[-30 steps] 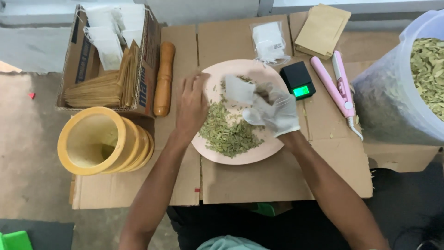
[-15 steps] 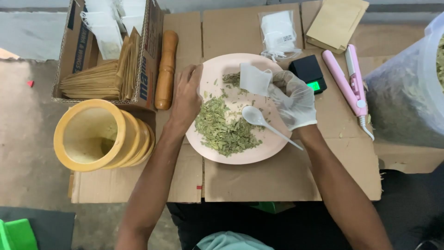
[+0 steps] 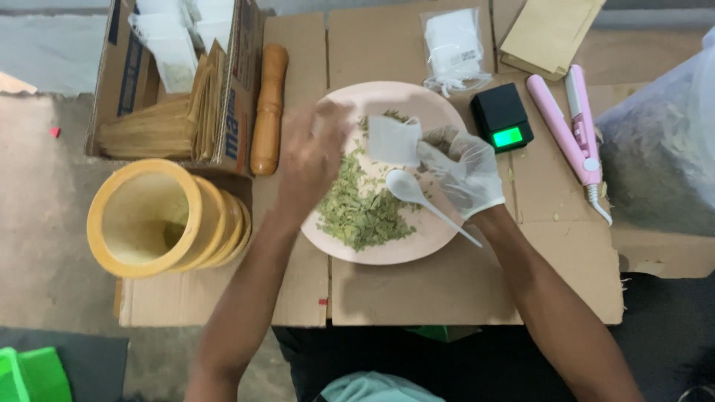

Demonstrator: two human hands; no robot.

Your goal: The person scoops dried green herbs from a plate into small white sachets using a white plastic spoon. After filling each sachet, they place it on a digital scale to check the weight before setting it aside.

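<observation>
The gloved right hand [image 3: 463,173] pinches a small white pouch [image 3: 395,140] over the pink plate [image 3: 439,237], while the bare left hand [image 3: 311,152] (blurred, fingers loosely spread, holding nothing) hovers above the dried green leaves [image 3: 361,212]. A careless sweep could knock the white spoon [image 3: 421,199] or scatter leaves past the rim. Bare cardboard in front of the plate gives open room; the wooden pestle [image 3: 269,108] crowds the left

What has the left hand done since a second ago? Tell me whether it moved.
Yes. The left hand has lifted off the rim of the pink plate and now hovers blurred over its left side, beside the wooden pestle.
</observation>
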